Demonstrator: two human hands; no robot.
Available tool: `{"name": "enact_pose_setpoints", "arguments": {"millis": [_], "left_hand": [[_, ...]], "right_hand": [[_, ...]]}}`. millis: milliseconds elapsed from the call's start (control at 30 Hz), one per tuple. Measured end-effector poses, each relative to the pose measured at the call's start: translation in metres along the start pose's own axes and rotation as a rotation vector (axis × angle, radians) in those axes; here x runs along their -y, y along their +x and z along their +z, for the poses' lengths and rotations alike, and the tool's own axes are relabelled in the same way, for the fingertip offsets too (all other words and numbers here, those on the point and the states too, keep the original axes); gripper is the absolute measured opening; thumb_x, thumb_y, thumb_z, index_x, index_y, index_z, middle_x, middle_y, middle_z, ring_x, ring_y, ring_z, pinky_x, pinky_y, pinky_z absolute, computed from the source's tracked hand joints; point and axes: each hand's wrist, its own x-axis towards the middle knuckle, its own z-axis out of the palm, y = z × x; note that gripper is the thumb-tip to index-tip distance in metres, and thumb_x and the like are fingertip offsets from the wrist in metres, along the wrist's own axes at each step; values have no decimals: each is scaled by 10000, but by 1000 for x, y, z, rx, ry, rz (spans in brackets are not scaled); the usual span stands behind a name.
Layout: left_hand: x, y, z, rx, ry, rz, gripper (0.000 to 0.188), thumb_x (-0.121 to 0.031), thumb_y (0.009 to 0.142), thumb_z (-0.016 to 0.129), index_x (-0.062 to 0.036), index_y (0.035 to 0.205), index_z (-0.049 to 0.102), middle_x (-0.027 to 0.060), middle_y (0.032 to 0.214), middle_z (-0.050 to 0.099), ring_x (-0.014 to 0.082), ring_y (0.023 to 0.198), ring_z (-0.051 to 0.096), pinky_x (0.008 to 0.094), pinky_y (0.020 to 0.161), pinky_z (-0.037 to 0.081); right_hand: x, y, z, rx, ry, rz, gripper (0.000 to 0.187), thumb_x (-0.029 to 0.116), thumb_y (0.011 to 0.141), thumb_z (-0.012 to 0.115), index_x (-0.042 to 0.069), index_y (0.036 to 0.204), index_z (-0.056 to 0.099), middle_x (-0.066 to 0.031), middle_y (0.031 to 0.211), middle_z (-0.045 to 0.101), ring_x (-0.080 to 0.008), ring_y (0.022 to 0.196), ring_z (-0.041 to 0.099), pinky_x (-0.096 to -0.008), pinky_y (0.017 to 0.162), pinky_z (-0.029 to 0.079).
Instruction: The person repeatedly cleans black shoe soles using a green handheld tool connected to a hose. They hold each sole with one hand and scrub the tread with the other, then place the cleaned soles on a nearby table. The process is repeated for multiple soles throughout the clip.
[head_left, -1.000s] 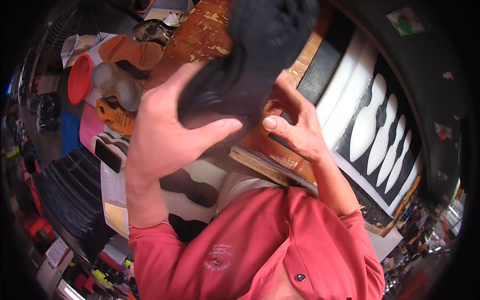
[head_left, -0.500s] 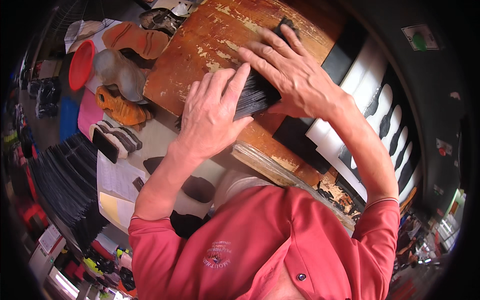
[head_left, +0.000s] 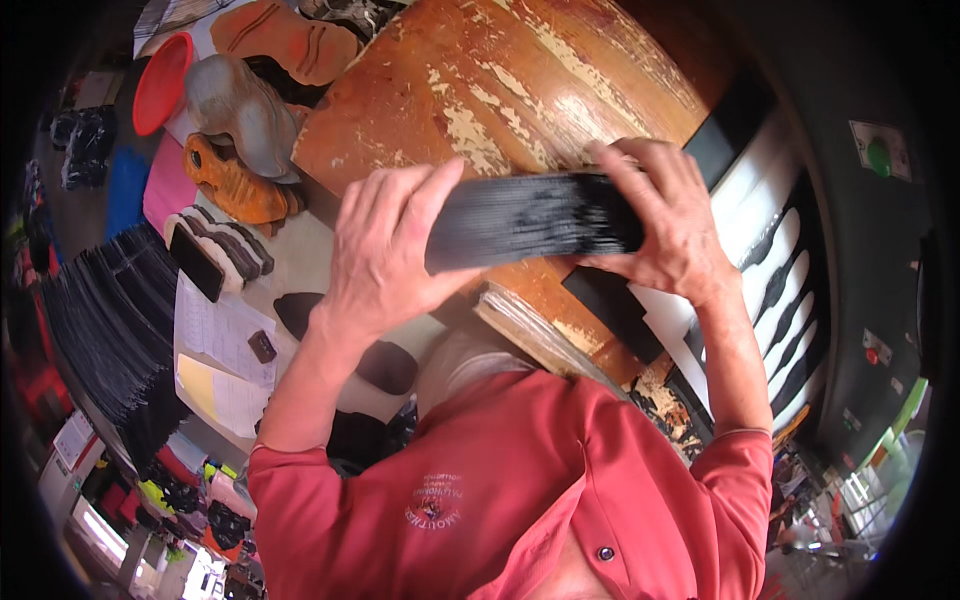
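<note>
A stack of thin black pieces point(head_left: 530, 218), pressed together with their edges showing, is held above the worn wooden board point(head_left: 400, 105). My left hand point(head_left: 385, 235) grips its left end, thumb below and fingers above. Around the right end closes my right hand point(head_left: 670, 225), its thumb also underneath. The stack lies almost level between both palms. Its exact kind does not show, and its two ends are partly hidden by my hands.
To the left are a black phone point(head_left: 197, 262), papers point(head_left: 225, 340), an orange form point(head_left: 235, 185), a grey form point(head_left: 235, 105) and a red dish point(head_left: 163, 85). A big pile of black sheets point(head_left: 105, 330) stands farther left. White sheeting with sole-shaped cut-outs point(head_left: 755, 190) lies right.
The black stack has come up off the board toward me and turned to lie level, its layered edges now facing me. My right hand has moved from its top to its right end.
</note>
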Motion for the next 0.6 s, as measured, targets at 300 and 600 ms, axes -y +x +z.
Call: {"name": "enact_pose_setpoints", "arguments": {"millis": [300,600], "left_hand": [[-7,-1,3,-24,58,12,1085,-454,640,988,-81,1535,501,113,1429,583,363,1435,505,616,1266,297],[-2,7,6,-190,6,166,883,-468,714,945,-42,1400,588,117,1184,649,310,1029,648,457,894,507]], "right_hand": [[-18,-23,37,-127,320,47,1381,585,586,1012,5,1653,355,-241,1503,578,-452,1371,567,-547,1163,440],[13,18,11,-74,153,14,851,309,608,985,46,1322,603,-179,1260,664,-418,1170,659,-512,1010,546]]}}
